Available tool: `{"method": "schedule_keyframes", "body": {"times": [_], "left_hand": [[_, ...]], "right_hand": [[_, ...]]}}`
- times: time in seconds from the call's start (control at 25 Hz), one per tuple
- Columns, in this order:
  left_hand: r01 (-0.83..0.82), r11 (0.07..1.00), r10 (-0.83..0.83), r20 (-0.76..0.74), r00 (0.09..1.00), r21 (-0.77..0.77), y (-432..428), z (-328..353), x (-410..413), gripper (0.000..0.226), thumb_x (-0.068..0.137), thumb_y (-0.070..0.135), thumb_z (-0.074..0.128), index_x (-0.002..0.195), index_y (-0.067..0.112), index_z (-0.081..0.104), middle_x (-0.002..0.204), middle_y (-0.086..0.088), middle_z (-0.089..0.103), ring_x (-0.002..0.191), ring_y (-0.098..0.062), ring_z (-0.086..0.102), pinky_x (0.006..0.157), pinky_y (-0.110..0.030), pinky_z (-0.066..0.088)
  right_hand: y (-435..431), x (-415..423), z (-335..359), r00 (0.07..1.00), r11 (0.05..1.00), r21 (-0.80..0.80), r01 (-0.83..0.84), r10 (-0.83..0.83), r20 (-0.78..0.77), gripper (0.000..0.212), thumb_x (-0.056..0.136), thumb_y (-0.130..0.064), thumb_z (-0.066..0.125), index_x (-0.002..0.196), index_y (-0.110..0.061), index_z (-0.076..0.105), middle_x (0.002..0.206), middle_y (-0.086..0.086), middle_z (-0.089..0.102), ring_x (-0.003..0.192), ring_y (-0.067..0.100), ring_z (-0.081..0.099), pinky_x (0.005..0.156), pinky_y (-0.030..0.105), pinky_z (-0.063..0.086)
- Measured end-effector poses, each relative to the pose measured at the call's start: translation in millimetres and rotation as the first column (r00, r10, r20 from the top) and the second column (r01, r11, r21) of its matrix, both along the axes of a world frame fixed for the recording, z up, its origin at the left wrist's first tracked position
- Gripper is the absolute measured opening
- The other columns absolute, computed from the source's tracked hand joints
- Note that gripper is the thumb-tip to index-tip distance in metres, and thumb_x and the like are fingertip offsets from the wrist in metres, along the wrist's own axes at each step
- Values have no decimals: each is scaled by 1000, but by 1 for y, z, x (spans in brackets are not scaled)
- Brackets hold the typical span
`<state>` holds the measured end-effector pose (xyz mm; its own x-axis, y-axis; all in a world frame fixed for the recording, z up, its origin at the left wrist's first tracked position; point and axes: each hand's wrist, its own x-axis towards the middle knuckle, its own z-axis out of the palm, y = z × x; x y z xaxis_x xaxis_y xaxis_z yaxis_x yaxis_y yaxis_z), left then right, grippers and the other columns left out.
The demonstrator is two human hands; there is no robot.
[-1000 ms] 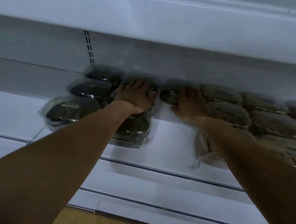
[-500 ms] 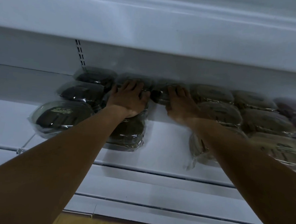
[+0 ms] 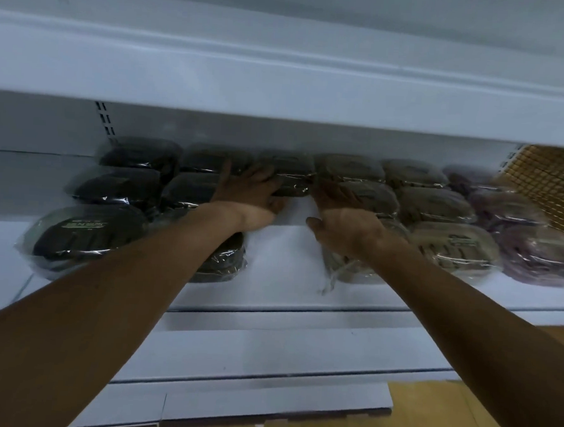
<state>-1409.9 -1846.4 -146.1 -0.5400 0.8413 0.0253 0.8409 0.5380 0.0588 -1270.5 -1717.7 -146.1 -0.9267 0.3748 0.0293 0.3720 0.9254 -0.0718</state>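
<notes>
A person's body is shown only as two arms, both bare from the lower edge of the view to the fingertips. The left forearm (image 3: 103, 301) and the right forearm (image 3: 465, 327) are rendered long and smooth, broadened near the camera by the wide lens and tapered toward narrow wrists. A crease is seen across the wrist below the left hand (image 3: 248, 198). The right hand (image 3: 346, 225) is shown from its back; the fingers of both are softened by blur.

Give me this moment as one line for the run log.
place: white shelf | left hand: fingers spread on dark packs | right hand: on brown pack, grip unclear
</notes>
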Motion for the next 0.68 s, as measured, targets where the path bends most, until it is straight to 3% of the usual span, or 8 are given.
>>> {"method": "schedule_keyframes", "body": {"times": [0.08, 0.12, 0.2, 0.28, 0.4, 0.56, 0.68], "left_hand": [[39, 999, -40, 47, 998, 22, 8, -2, 15, 57, 103, 45, 36, 156, 28, 23, 166, 2, 10, 152, -14, 4, 121, -53, -3], [59, 997, -62, 75, 995, 46, 12, -4, 22, 58, 102, 45, 38, 156, 28, 23, 166, 2, 12, 152, -15, 7, 122, -51, 0], [93, 991, -105, 125, 987, 99, 15, -6, 37, 58, 102, 48, 37, 155, 28, 25, 164, 0, 19, 150, -19, 15, 121, -47, 9], [80, 989, -106, 213, 971, 127, 19, -6, 49, 54, 104, 48, 34, 151, 22, 34, 159, -4, 31, 145, -25, 28, 117, -42, 23], [106, 978, -146, 230, 962, 178, 36, -11, 60, 51, 104, 44, 32, 151, 23, 32, 157, -7, 34, 141, -29, 35, 113, -39, 31], [42, 967, -126, 326, 937, 253, 69, -21, 72, 55, 105, 43, 30, 157, 33, 16, 165, -2, 15, 147, -27, 26, 116, -40, 28], [-54, 958, -50, 350, 935, 282, 94, -27, 77, 53, 105, 42, 31, 156, 30, 21, 166, 0, 8, 149, -25, 19, 119, -37, 23]], "right_hand": [[6, 15, 4, 998, 999, 14, 38, -38, 51, 61, 101, -43, 27, 156, -17, 17, 157, 11, 30, 144, 27, 30, 117, 39, 24], [10, 24, 6, 996, 998, 9, 55, -55, 68, 58, 101, -45, 23, 150, -15, 31, 140, 15, 48, 133, 30, 46, 108, 38, 36], [19, 38, 10, 996, 996, -39, 84, -83, 31, 37, 103, -38, 33, 127, -16, 51, 107, 12, 57, 103, 30, 60, 85, 30, 43], [29, 47, 11, 994, 991, -77, 105, -106, -6, 34, 103, -36, 39, 129, -17, 51, 119, 14, 57, 104, 32, 58, 82, 29, 40], [48, 55, 9, 995, 992, -80, 103, -104, -13, 41, 102, -32, 40, 141, -20, 40, 142, 11, 45, 126, 35, 48, 99, 40, 42], [87, 50, 0, 987, 983, -124, 138, -147, -63, 46, 100, -35, 38, 144, -23, 39, 153, 7, 36, 142, 32, 31, 117, 44, 24], [117, 31, -10, 990, 990, -73, 120, -125, -68, 55, 93, -52, 24, 136, -24, 45, 148, 9, 44, 140, 32, 34, 116, 48, 22]]}}
